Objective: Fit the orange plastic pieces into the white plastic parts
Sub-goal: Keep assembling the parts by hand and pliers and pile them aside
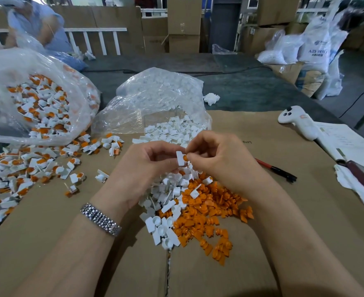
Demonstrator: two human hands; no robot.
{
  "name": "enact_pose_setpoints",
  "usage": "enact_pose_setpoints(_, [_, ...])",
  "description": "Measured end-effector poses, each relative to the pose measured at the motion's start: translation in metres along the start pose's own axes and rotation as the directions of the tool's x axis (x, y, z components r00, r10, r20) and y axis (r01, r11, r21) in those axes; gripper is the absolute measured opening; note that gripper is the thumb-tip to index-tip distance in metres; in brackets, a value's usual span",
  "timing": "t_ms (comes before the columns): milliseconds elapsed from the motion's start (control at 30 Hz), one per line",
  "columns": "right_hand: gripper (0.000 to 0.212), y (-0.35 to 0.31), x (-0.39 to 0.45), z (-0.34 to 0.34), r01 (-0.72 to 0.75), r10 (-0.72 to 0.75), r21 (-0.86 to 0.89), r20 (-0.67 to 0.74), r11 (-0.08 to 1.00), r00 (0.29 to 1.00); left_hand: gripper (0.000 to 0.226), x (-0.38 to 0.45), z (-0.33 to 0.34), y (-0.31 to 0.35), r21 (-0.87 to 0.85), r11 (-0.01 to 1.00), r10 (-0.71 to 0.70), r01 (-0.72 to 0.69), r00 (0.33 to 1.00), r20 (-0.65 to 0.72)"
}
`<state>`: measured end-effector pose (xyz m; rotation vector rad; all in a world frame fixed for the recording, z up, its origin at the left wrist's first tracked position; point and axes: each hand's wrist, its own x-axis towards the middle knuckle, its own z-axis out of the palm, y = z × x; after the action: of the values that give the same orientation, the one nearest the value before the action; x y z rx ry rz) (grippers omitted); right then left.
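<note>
one view only, head-worn, wide-angle. looks forward and steeply down from above the person's forearms onto the cardboard-covered table [284, 146]. left hand [146, 161] and right hand [217, 159] sit close, mid-frame. upper edge reaches stacked boxes [184, 24] far across the room. edges bow from lens distortion.

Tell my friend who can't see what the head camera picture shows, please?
A person's left hand holds a white plastic part while the right hand presses an orange piece into it. Below lie loose orange pieces and white parts on cardboard; a bag of finished ones sits left.
</note>
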<state>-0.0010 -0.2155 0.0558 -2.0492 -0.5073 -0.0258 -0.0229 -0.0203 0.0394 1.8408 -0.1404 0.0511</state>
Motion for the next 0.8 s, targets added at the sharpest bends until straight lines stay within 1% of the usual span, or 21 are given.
enact_pose_setpoints(100, [0.006,0.000,0.001,0.003,-0.030,0.030,-0.006,-0.031,1.000,0.999,0.019,-0.001,0.005,-0.003,0.104,0.992,0.076,-0.073,0.997,-0.019])
enact_pose_setpoints(167, [0.005,-0.001,0.000,0.006,-0.050,0.050,0.008,-0.056,0.999,0.997,0.016,-0.001,0.009,-0.004,0.137,0.984,0.121,-0.115,0.992,-0.033])
enact_pose_setpoints(200, [0.004,-0.002,0.000,0.006,-0.053,0.055,0.041,-0.060,0.998,0.997,0.017,-0.001,0.009,-0.004,0.113,0.986,0.127,-0.122,0.991,-0.039])
enact_pose_setpoints(233, [0.003,-0.003,0.000,0.004,-0.051,0.056,0.092,-0.053,0.994,0.997,0.019,-0.001,0.008,-0.004,0.053,0.992,0.121,-0.119,0.992,-0.046])
enact_pose_setpoints(300, [0.009,-0.005,-0.001,-0.003,-0.045,0.045,0.207,0.005,0.977,0.999,0.024,0.002,0.004,-0.003,-0.118,0.989,0.087,-0.093,0.995,-0.054])
enact_pose_setpoints(333, [0.014,-0.005,-0.002,-0.007,-0.036,0.027,0.232,0.038,0.972,0.999,0.026,0.003,0.001,-0.003,-0.203,0.976,0.068,-0.077,0.996,-0.049])
enact_pose_setpoints(400, [0.020,-0.007,-0.004,-0.009,0.008,-0.022,0.206,0.066,0.978,0.998,0.029,0.003,-0.002,-0.002,-0.320,0.945,0.051,-0.059,0.998,-0.031])
enact_pose_setpoints(500, [0.020,-0.009,-0.004,-0.006,0.064,-0.070,0.170,0.028,0.983,0.997,0.035,0.003,-0.002,-0.001,-0.384,0.922,0.047,-0.048,0.999,-0.013])
enact_pose_setpoints(667, [0.019,-0.011,-0.004,-0.003,0.139,-0.138,0.022,-0.036,0.990,0.990,0.027,0.004,-0.002,0.001,-0.520,0.854,-0.011,0.015,1.000,0.011])
enact_pose_setpoints(733, [0.020,-0.011,-0.004,-0.002,0.155,-0.155,0.012,-0.049,0.988,0.987,0.026,0.004,-0.002,0.003,-0.566,0.823,-0.030,0.038,0.999,0.023])
enact_pose_setpoints(800, [0.020,-0.010,-0.004,-0.001,0.168,-0.167,0.002,-0.065,0.986,0.984,0.027,0.003,-0.001,0.005,-0.580,0.813,-0.041,0.048,0.999,0.025])
